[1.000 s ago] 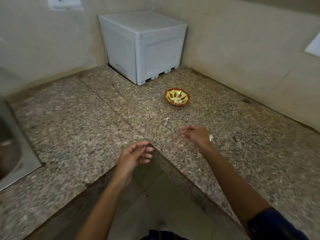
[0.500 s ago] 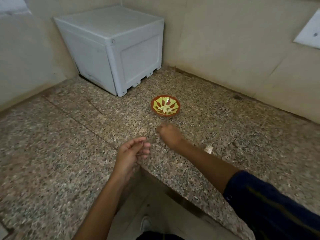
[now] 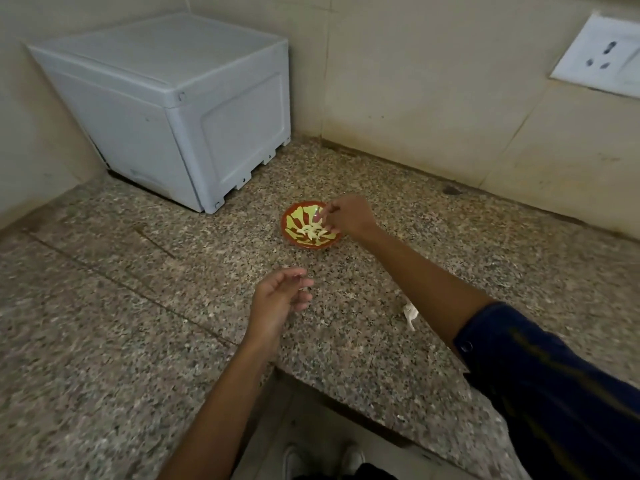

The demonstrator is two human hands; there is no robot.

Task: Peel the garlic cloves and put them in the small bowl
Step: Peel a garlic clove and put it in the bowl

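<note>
- Your right hand [image 3: 348, 218] is over the right rim of the small bowl [image 3: 294, 233], fingers bunched and pointing down into it. Whether that grip holds a clove or has already let it go, you cannot tell: the fingertips are blurred.
- Peeled garlic cloves [image 3: 313, 232] lie in a pale heap at the bottom of the small bowl, which stands on the counter [image 3: 138, 323] just in front of the white plastic box [image 3: 180, 112].
- Your left hand [image 3: 280, 299] hovers above the counter nearer you, fingers loosely curled; nothing shows in it.
- A scrap of papery garlic skin [image 3: 409, 315] lies on the counter just beside your right forearm.
- Handling, as a judgement: a peeled clove is light, firm and somewhat slick, so pinch it across its fat middle with the fingertips. The bowl is small and looks light enough to slide if knocked, so drop the clove in without touching the rim.
- Against half a second ago: your right hand was then short of the bowl, on its near side; now it is above the rim. The left hand has hardly changed its pose.
</note>
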